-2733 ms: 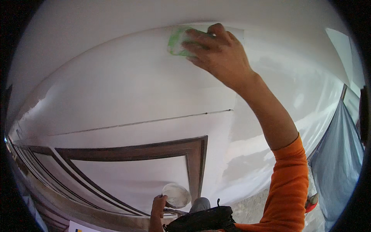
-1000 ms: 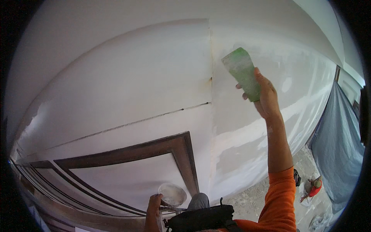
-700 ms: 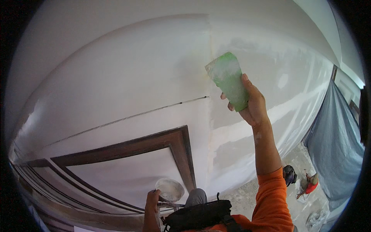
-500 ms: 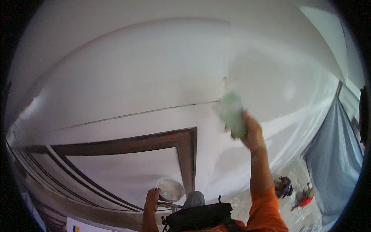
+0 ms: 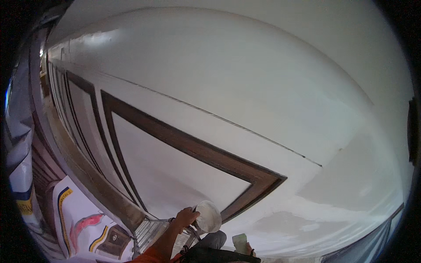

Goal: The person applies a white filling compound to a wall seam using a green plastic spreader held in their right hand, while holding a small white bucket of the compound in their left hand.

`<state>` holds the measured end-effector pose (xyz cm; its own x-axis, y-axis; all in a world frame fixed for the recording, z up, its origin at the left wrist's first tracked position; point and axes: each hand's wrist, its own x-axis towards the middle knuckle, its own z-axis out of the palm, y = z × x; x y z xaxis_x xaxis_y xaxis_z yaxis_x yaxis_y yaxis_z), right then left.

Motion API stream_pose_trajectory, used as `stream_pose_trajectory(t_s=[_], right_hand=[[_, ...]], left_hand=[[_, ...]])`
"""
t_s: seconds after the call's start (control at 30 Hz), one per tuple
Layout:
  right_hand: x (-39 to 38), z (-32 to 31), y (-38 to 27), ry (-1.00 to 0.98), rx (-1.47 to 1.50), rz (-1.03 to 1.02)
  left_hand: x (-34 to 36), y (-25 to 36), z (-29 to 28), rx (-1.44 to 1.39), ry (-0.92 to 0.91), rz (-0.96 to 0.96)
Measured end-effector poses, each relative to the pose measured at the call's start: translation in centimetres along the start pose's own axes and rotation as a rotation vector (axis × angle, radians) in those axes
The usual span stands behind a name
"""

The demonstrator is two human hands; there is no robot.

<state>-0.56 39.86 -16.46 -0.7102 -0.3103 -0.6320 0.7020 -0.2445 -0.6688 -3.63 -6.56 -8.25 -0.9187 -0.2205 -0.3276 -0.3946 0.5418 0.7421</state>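
Note:
Low in the middle, my left hand (image 5: pixel 186 218) is closed on the side of a round white tub (image 5: pixel 210 216) with whitish paste marks. To its right, at the lower edge, my right hand (image 5: pixel 250 249) is mostly hidden, with only some fingers showing. It holds a pale green putty spreader (image 5: pixel 239 241), apart from the wall. In front of me stretches a white wall (image 5: pixel 245 87) with greyish damp-looking patches (image 5: pixel 344 173) on its right part. A thin dark line (image 5: pixel 210 115) crosses the wall above a brown frame moulding (image 5: pixel 184 140).
A metal ladder (image 5: pixel 149 232) stands below my left forearm. Printed white sheeting (image 5: pixel 79 219) lies at the lower left, with more plastic sheeting (image 5: pixel 22 162) hanging at the far left. A blue-grey sheet (image 5: pixel 364 245) hangs at the lower right. A black bag (image 5: pixel 215 255) is at my waist.
My view has swung left. My right hand has dropped from the wall with the spreader to near my waist. My left hand still holds the tub.

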Motion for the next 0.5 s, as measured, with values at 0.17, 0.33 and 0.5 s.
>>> stream_pose_trajectory(t_s=[0.17,0.33,0.5], right_hand=[[-4.7,10.0,-12.8,-0.109,-0.207,-0.385],[-9.6,22.9,-23.3,-0.296,-0.461,-0.678],[-12.3,31.1,-28.5,-0.380,-0.888,-0.982]], left_hand=[[-2.2,4.1,-1.6,-0.201,-0.055,-0.028],[0.0,-1.2,1.0,0.045,0.071,0.204],[-0.8,2.5,-0.5,-0.184,-0.021,0.023]])
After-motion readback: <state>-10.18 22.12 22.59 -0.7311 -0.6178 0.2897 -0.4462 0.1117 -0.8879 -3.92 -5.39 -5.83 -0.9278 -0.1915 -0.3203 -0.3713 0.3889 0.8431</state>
